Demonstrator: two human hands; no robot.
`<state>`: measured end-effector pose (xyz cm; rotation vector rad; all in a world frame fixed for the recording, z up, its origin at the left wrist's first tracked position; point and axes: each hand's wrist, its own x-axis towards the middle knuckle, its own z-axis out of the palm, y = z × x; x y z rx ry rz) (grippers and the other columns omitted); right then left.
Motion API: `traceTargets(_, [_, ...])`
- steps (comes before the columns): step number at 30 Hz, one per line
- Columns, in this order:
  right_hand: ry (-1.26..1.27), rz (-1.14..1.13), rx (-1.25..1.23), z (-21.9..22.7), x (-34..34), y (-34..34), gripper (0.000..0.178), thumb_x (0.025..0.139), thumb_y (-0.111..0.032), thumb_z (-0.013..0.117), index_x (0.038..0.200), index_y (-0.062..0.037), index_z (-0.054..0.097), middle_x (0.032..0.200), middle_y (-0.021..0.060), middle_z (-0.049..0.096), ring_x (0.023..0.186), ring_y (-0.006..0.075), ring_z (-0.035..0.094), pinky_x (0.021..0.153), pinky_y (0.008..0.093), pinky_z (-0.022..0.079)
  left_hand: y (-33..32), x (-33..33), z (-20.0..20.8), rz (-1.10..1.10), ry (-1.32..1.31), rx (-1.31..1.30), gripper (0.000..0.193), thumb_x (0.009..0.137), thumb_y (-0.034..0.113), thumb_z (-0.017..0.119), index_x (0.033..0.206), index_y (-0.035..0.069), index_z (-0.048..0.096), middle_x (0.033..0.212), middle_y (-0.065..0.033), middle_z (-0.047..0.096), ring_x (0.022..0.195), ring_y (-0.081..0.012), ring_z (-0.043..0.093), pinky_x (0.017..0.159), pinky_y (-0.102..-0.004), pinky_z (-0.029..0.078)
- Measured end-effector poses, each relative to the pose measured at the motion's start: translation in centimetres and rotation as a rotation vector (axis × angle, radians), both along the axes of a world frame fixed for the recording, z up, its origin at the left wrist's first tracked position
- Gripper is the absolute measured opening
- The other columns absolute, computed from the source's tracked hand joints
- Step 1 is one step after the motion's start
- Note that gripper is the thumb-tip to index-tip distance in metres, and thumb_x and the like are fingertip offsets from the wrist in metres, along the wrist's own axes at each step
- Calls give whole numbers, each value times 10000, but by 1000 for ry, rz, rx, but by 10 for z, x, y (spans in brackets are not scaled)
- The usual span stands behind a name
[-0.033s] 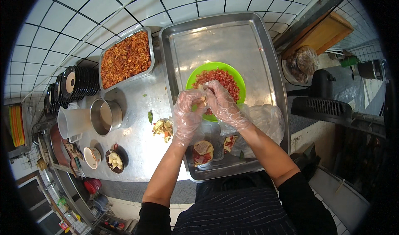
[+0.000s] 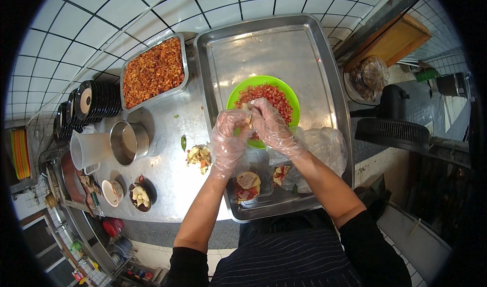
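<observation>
Both my hands wear clear plastic gloves and meet over a green bowl [image 2: 290, 92] of chopped red filling [image 2: 268, 95]. My left hand [image 2: 228, 141] and my right hand [image 2: 274, 127] pinch a small pale piece of food [image 2: 248, 112] between their fingertips, just above the bowl's near rim. The bowl stands in a large steel tray [image 2: 274, 46]. Below my hands in the tray, a clear container holds a round filled piece [image 2: 247, 185], and a crumpled plastic bag [image 2: 324, 146] lies next to my right wrist.
A steel pan of orange-brown chopped mix [image 2: 152, 72] sits left of the tray. Stacked black plates [image 2: 94, 102], a steel cup [image 2: 129, 142], a white jug [image 2: 89, 150], two small bowls [image 2: 126, 193] and a heap of scraps [image 2: 199, 156] crowd the counter. A black fan [image 2: 401, 127] stands right.
</observation>
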<state>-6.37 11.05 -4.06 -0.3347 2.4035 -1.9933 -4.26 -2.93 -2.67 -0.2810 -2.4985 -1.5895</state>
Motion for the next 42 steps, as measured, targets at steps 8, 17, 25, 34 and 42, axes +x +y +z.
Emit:
traceTargets(8, [11, -10, -32, -2, 1, 0, 143, 896, -32, 478, 1029, 22, 483, 889, 217, 587, 854, 344, 598, 761, 393, 457, -1, 2, -6, -28, -11, 40, 343, 718, -92, 678, 1011, 33, 548, 1052, -91, 523, 980, -179, 572, 819, -268, 522])
traceTargets(17, [-26, 34, -2, 2, -8, 7, 106, 869, -44, 534, 961, 6, 540, 845, 192, 606, 795, 314, 618, 711, 384, 473, 3, 0, 2, -44, -36, 64, 412, 693, -61, 719, 1042, 51, 531, 1113, -126, 495, 1042, -220, 557, 828, -300, 541])
traceTargets(25, [6, -3, 13, -4, -8, 4, 120, 874, 1, 496, 992, 8, 519, 870, 110, 583, 797, 185, 567, 746, 317, 461, 11, 1, -9, 24, -109, 372, 358, 720, -88, 685, 1011, 43, 524, 1063, -92, 518, 981, -191, 575, 831, -297, 521])
traceTargets(34, [-170, 67, -144, -1, -7, 8, 188, 885, -27, 463, 1050, 15, 543, 929, 137, 614, 863, 239, 598, 796, 340, 468, 25, 8, 5, 291, -492, 725, 230, 796, -50, 646, 971, 45, 530, 925, -83, 612, 827, -136, 597, 743, -267, 499])
traceTargets(42, [-466, 24, -372, -2, -9, 10, 251, 863, -100, 572, 1087, 12, 565, 988, 58, 610, 890, 105, 557, 777, 280, 476, 22, 4, -10, 266, -354, 560, 234, 779, -59, 659, 966, 15, 540, 934, -90, 614, 827, -140, 601, 736, -262, 505])
